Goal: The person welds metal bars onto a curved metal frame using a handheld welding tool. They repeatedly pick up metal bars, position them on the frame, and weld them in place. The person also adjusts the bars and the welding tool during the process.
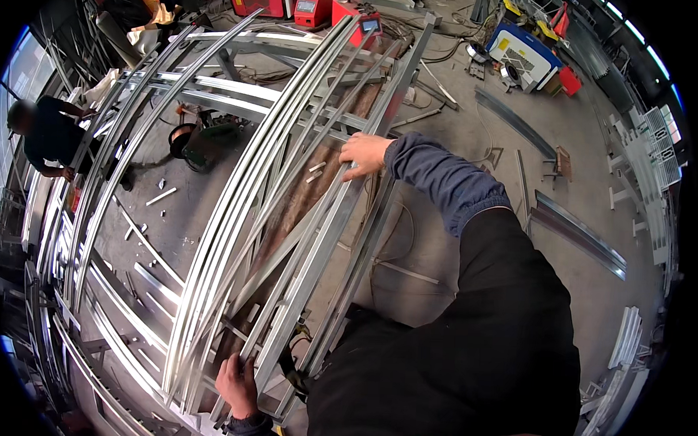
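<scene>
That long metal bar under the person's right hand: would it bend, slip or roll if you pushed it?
The long metal bar would probably feel stiff, as it looks like broad, squared metal. Its smooth, shiny surface may slide easily under the right hand. Its flat faces suggest it would be unlikely to roll.

Ahead of my right hand, well apart from it, I see red machines on the concrete floor. Ahead and to its right stands a blue-and-white machine; nearer lies a loose metal channel. Far to its left is a co-worker.
</scene>
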The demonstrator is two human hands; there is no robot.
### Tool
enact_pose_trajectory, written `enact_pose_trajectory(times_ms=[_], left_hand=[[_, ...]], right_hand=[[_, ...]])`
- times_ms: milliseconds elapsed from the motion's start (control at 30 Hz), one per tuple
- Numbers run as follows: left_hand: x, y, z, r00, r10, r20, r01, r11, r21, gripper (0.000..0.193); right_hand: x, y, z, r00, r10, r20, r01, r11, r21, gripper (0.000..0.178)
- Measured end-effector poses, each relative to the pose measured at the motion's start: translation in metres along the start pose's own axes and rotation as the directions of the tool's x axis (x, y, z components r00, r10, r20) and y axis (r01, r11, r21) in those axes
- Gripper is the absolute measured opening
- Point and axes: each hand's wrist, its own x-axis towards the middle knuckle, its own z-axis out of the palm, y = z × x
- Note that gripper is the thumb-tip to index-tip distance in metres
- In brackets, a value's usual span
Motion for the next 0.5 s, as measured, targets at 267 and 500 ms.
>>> enact_pose_trajectory(times_ms=[267,500], left_hand=[[0.085,0.079,0.086,0.995,0.095,-0.017,-0.096,0.988,-0.120,0.026],[0.105,0.104,0.144,0.953,0.301,-0.027,-0.302,0.947,-0.112,0.032]], right_hand=[[0.038,-0.174,0.037,0.886,-0.405,-0.225,0.449,0.872,0.196,0.048],[0.030,-0.227,0.076,0.918,-0.270,-0.290,0.358,0.878,0.317,0.033]])
